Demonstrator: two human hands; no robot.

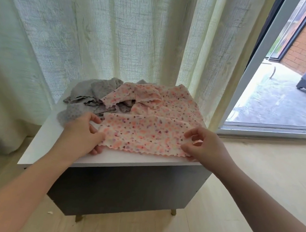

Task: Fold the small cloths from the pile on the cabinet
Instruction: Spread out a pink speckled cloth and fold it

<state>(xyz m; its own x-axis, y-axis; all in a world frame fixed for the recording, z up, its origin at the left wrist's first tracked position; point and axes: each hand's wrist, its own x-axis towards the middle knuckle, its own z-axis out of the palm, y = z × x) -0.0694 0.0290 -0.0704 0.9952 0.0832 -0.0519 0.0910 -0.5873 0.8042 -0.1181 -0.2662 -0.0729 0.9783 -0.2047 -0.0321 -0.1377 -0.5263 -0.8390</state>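
Head view puts both of your hands at the front edge of the cabinet [123, 159], one at each short end of the floral cloth [145, 134]. That cloth lies as a flat band on the white surface, with its long axis running left to right along the cabinet's front edge. Its scalloped hem is the side nearest you, just inside that edge.

Your left hand [82, 131] holds the band's left end, the fingers [95, 130] curled onto the fabric with the thumb above them. Your right hand [206, 146] pinches the right end between thumb and forefinger, and the other fingers [191, 135] are bent beside them. Neither hand is nearer than the other, since each already sits on its own end. The next fold therefore looks like one end carried across to meet the other, at right angles to the long axis.

The fabric is thin and limp, cream with pink, orange and purple speckles, and its far edge looks like a soft crease.

Toward the back of the cabinet, more of the same print lies rumpled, and you cannot tell whether it is one cloth or several. At the back left corner sits a heap of grey cloths [91, 90], dimpled and wavy-edged, touching the floral ones. Behind the cabinet hangs a pale, coarse-woven curtain [121, 24].
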